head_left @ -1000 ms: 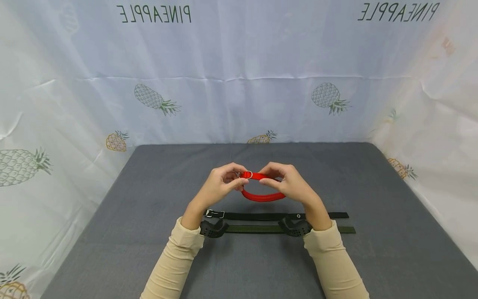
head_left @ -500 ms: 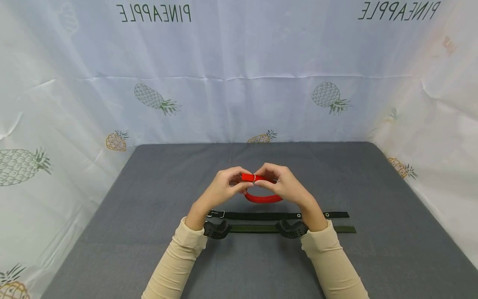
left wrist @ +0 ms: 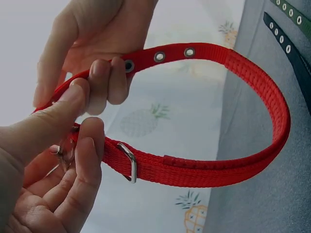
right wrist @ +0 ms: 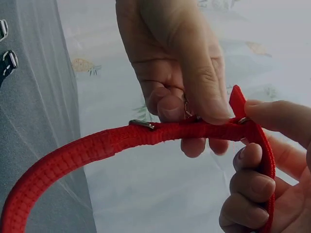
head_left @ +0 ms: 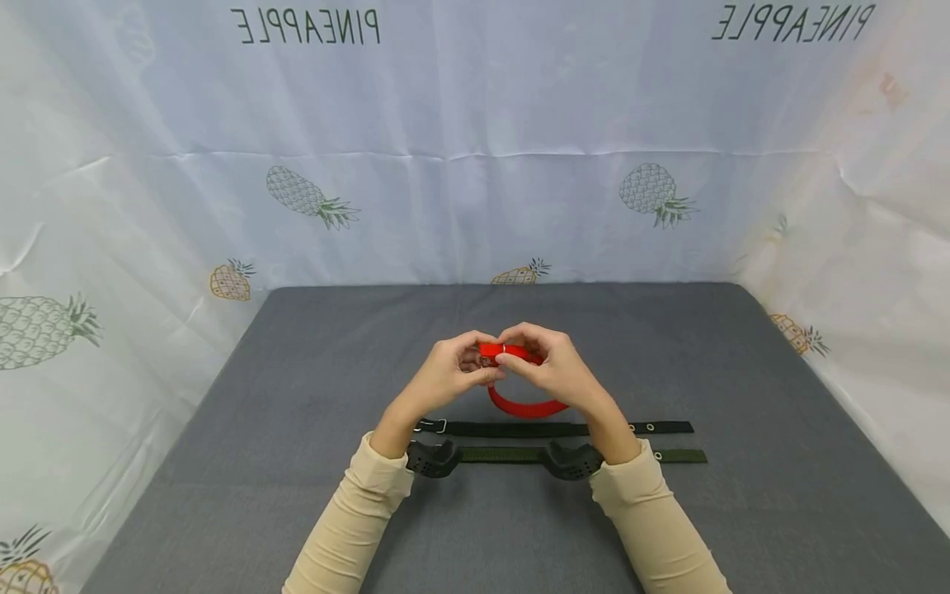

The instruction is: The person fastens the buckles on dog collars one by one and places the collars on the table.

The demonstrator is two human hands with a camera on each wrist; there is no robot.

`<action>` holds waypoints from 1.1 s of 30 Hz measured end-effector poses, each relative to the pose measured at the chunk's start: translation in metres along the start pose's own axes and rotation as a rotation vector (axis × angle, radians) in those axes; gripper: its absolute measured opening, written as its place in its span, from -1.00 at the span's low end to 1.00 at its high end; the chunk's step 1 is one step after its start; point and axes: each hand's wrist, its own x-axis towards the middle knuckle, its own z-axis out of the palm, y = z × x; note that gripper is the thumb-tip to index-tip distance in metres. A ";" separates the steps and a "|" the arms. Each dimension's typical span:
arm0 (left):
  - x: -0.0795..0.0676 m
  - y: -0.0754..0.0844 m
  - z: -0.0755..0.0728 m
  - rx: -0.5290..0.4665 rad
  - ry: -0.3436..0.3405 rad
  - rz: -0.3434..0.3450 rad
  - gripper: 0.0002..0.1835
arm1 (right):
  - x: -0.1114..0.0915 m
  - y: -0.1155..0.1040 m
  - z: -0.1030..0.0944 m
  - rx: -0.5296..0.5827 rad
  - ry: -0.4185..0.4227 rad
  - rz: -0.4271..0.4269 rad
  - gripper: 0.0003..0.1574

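From my remote screen, I see the left hand [head_left: 443, 371] pinching the collar [head_left: 529, 409] beside its metal loop [left wrist: 133, 170]; the right hand [head_left: 558, 368] curls its fingers round the eyelet end [left wrist: 174, 52], presumably so the 2 ends meet. The collar bows above the table [head_left: 334, 346], far of the parallel black strap [head_left: 512, 430] and green strap [head_left: 505, 454].

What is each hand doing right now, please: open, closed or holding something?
Left hand: closed, pinching the red strap.
Right hand: closed, holding the same red strap.
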 end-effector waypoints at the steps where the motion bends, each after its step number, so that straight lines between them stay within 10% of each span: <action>1: 0.000 0.000 0.000 -0.001 0.002 -0.008 -0.61 | 0.000 0.000 -0.001 0.000 0.009 -0.001 -0.76; 16: -0.001 -0.001 -0.009 0.114 0.083 -0.024 -0.72 | -0.001 0.001 -0.007 0.021 0.039 -0.022 -0.78; 33: -0.001 -0.001 -0.008 0.207 0.191 0.197 -0.71 | -0.001 0.004 -0.009 -0.015 0.023 -0.020 -0.76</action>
